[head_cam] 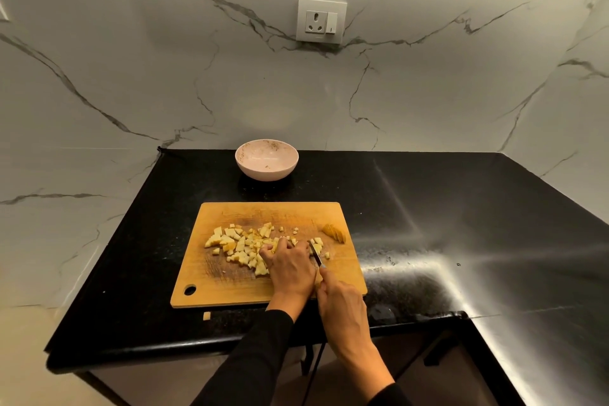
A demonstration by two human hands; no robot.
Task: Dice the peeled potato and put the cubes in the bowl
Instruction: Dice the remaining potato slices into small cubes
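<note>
The right hand (342,308) grips the knife (317,256), its blade down on the board (230,287) just beside the left hand (290,269), whose curled fingers hold down potato near the board's middle. Cubes (237,245) spread toward the board's left edge, slices (336,233) lie by its right edge, 1 cube (206,316) sits on the counter (428,194) off the near edge, and the bowl (267,160) stands beyond the far edge.

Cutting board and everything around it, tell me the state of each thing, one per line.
Cutting board: flat on the black counter, covered in diced potato.
Potato cubes: piled on the board, none in the bowl.
Sliced potato piece: uncut, near the board's right edge.
Stray cube: off the board, on the counter.
Bowl: upright, behind the board.
Knife: tip down among the cubes.
Left hand: holds potato.
Right hand: grips the knife.
</note>
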